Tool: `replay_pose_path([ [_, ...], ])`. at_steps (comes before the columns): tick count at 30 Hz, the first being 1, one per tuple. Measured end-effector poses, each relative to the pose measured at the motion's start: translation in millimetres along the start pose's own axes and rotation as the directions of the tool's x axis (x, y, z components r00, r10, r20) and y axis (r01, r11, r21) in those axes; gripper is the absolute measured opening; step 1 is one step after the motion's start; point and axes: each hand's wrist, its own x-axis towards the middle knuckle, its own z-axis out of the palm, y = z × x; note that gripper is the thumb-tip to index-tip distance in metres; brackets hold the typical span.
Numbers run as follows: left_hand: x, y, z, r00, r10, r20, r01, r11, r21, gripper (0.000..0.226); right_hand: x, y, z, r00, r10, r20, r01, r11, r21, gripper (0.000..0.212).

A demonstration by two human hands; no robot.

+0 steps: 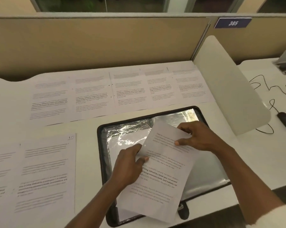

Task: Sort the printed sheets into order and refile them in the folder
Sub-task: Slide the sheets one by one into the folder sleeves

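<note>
A white desk (89,126) stands in a cubicle walled by a beige partition (89,43). A row of sheets (93,94) lies along its back. The open folder (101,145) lies front centre. Over it, tilted, is one sheet (163,171), pinched by the left hand (129,163) at its left edge and the right hand (199,137) near its top.

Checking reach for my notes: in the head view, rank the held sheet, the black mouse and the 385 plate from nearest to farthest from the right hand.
1. The held sheet, pinched by the right hand itself.
2. The black mouse, to the right on the neighbouring desk.
3. The 385 plate, up on the far partition.
</note>
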Motion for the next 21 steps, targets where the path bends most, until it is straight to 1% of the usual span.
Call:
replay_pose_path([
  [3,3.0,-2.0,4.6,0.999,-0.013,-0.038,0.011,0.999,-0.049,0.011,18.5,-7.3,-2.8,0.998,-0.003,0.070,0.007,0.999,-0.047,0.022],
  [6,6.0,-1.0,6.4,0.993,-0.045,-0.106,0.036,0.996,-0.087,0.007,37.7,-8.2,-11.7,0.992,-0.005,0.127,0.018,0.995,-0.100,0.015],
  [9,9.1,-2.9,13.2,0.972,-0.127,-0.199,0.112,0.990,-0.088,0.013,57.8,-2.1,-31.8,0.996,-0.022,0.092,0.039,0.981,-0.190,0.018],
  [11,9.0,-5.4,22.7,0.956,-0.177,-0.232,0.163,0.983,-0.081,0.017,70.5,2.1,-53.3,0.997,-0.028,0.067,0.044,0.966,-0.253,0.020],
  [13,8.5,-7.3,34.5,0.944,-0.225,-0.239,0.214,0.974,-0.073,0.019,84.9,7.7,-78.0,0.998,-0.032,0.058,0.047,0.958,-0.284,0.019],
  [16,7.9,-3.0,57.0,0.928,-0.301,-0.221,0.293,0.954,-0.068,0.023,110.4,17.3,-115.0,0.996,-0.056,0.070,0.073,0.958,-0.277,0.017],
  [18,7.6,6.1,75.5,0.902,-0.356,-0.245,0.356,0.933,-0.043,0.024,130.3,26.8,-135.6,0.992,-0.092,0.092,0.115,0.946,-0.303,0.017],
  [21,11.8,30.7,108.9,0.839,-0.408,-0.360,0.451,0.891,0.043,0.024,162.3,42.4,-161.1,0.979,-0.149,0.136,0.186,0.927,-0.325,0.019],
])
